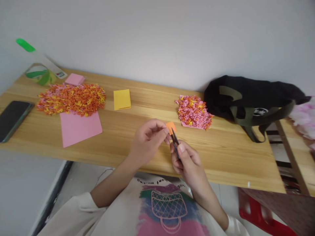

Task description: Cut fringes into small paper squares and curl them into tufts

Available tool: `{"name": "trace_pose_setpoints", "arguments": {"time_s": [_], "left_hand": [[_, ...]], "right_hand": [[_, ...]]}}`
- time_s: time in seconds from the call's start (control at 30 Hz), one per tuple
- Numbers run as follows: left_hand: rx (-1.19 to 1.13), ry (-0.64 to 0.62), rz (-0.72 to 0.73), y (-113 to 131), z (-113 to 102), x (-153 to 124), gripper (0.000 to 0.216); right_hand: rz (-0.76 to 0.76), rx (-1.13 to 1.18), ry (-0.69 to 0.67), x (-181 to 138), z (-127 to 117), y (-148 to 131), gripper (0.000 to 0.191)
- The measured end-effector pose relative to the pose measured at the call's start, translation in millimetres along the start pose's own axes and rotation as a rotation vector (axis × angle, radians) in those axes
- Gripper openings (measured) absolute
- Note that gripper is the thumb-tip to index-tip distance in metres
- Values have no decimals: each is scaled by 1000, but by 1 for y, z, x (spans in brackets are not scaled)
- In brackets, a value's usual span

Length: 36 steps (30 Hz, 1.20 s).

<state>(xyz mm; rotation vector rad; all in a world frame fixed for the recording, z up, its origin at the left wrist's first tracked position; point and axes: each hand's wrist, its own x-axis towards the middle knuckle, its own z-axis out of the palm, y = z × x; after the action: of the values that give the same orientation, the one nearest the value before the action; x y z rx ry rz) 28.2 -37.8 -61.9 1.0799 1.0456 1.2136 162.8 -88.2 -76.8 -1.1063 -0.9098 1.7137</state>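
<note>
**Now snipping an orange slip above the near edge of the bench**

The orange slip [170,127] is held in the air just over the bench [221,157], near its near edge and about the middle of its length. The left hand [147,141] has it pinched by its left side, fingers narrow around the paper between thumb and forefinger. The right hand [188,162] is closed around the handles of small dark scissors [175,142], whose blades point up and touch the slip's lower edge. Whether the blades are parted or closed is too small to tell.

Just beyond the hands, to the right, a small heap of pink, orange and yellow shreds [194,112] rests on a pink sheet. Far to the left lies a larger heap of shreds [71,99] in the same colours, with a plain pink sheet [80,128] on its near side, partly under it. Between the two heaps sits a yellow sheet stack [122,99], and a pink pad [74,79] lies at the far edge of the big heap.

Judging by the two heaps, much cutting looks already done; the slip in hand appears barely cut, and the whole sheets suggest paper left over.

A phone [12,118] lies at the left end and a black bag [251,98] at the right end.
</note>
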Motion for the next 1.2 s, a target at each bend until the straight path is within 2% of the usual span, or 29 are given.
{"name": "trace_pose_setpoints", "arguments": {"time_s": [0.93, 1.1, 1.2], "left_hand": [[47, -39, 3, -2, 1, -3, 13], [33, 42, 28, -5, -3, 3, 13], [91, 96, 62, -7, -6, 6, 14]], "right_hand": [[0, -80, 54, 4, 1, 1, 40], [47, -63, 15, 2, -7, 2, 42], [-40, -42, 31, 1, -12, -4, 41]]}}
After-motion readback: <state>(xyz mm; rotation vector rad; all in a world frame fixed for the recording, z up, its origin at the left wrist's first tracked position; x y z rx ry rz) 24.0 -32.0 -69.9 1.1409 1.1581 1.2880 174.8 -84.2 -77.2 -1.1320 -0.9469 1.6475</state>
